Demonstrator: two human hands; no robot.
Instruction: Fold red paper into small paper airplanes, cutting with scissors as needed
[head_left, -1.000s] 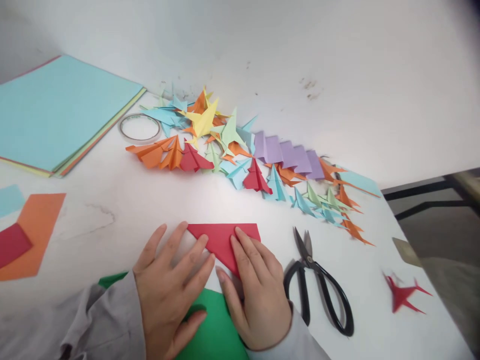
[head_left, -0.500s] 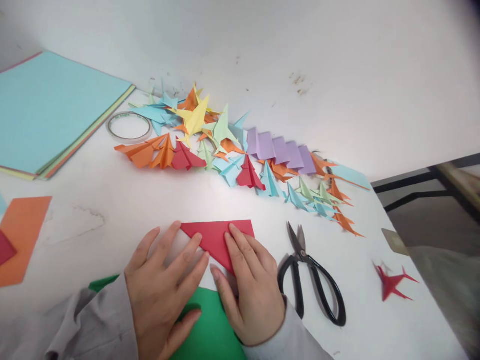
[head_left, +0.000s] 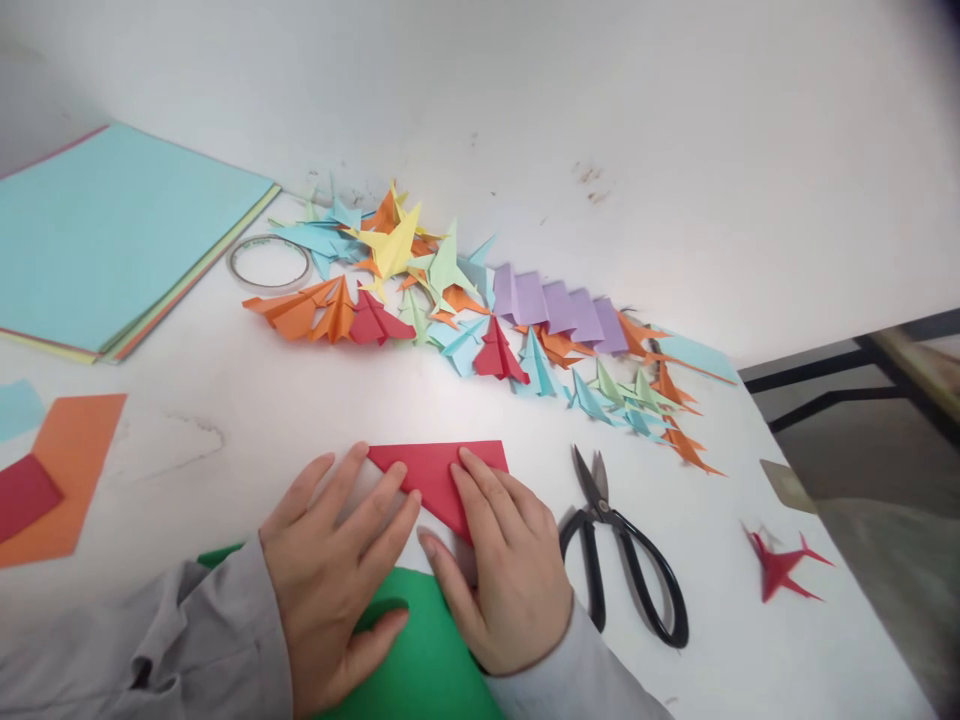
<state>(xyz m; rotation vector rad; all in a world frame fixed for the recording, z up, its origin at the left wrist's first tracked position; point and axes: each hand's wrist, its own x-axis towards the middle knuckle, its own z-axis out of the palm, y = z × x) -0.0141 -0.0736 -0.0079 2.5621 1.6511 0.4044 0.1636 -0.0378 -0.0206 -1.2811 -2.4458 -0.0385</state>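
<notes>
A red sheet of paper (head_left: 427,470), folded into a triangle, lies flat on the white table. My left hand (head_left: 341,560) is spread open, its fingertips touching the paper's left corner and slanted edge. My right hand (head_left: 510,570) presses the right part of the triangle with flat fingers, hiding some of it; the thumb rests apart, below the paper. Under both hands lies a green sheet (head_left: 420,650). Black-handled scissors (head_left: 600,510) rest just right of my right hand, blades slightly apart.
Folded paper planes (head_left: 390,245) in several colours line the wall, beside a pleated purple paper (head_left: 559,305). A tape roll (head_left: 270,262) and large blue sheets (head_left: 135,230) are at left, with orange paper (head_left: 82,450) nearer. A red folded plane (head_left: 784,567) lies by the right edge.
The view has shifted slightly, so things at the left sit a little further right. Both hands stay on the red paper in nearly the same pose.
</notes>
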